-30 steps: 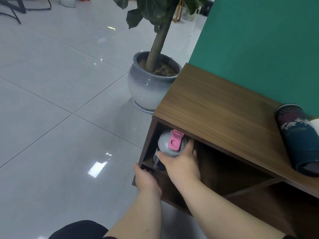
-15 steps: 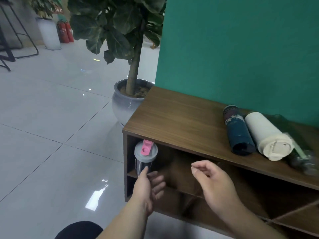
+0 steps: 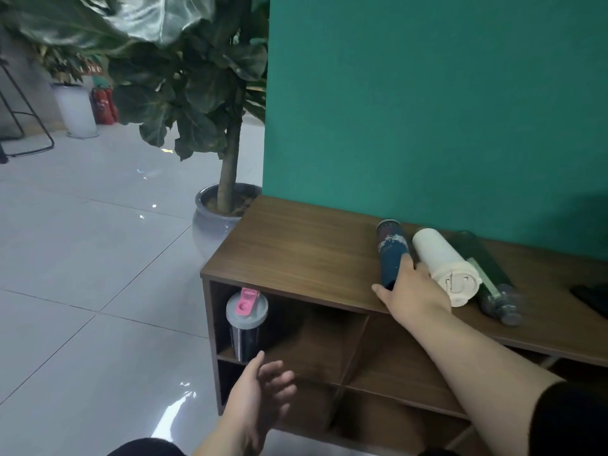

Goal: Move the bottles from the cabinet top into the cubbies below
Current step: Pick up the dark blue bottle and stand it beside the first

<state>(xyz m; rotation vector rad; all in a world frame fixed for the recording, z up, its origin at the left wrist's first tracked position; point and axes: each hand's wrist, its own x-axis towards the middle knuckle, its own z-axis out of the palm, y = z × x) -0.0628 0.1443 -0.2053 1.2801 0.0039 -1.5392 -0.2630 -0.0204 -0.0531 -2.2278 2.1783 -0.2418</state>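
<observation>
A grey-lidded bottle with a pink spout (image 3: 246, 320) stands upright in the upper left cubby of the wooden cabinet (image 3: 296, 255). Three bottles lie side by side on the cabinet top: a dark blue patterned one (image 3: 391, 248), a cream one (image 3: 444, 264) and a dark green one (image 3: 487, 274). My right hand (image 3: 411, 291) rests on the near end of the dark blue bottle, fingers wrapping around it. My left hand (image 3: 260, 393) hovers open in front of the lower left cubbies, holding nothing.
A potted fiddle-leaf tree in a grey ceramic pot (image 3: 214, 218) stands just left of the cabinet. A green wall (image 3: 427, 110) backs the cabinet. A dark flat object (image 3: 592, 297) lies at the far right of the top. Glossy tiled floor spreads left.
My right hand let go of the pink-spouted bottle in the cubby, rose, and reached onto the dark blue bottle on top. My left hand drew back from the cabinet and opened.
</observation>
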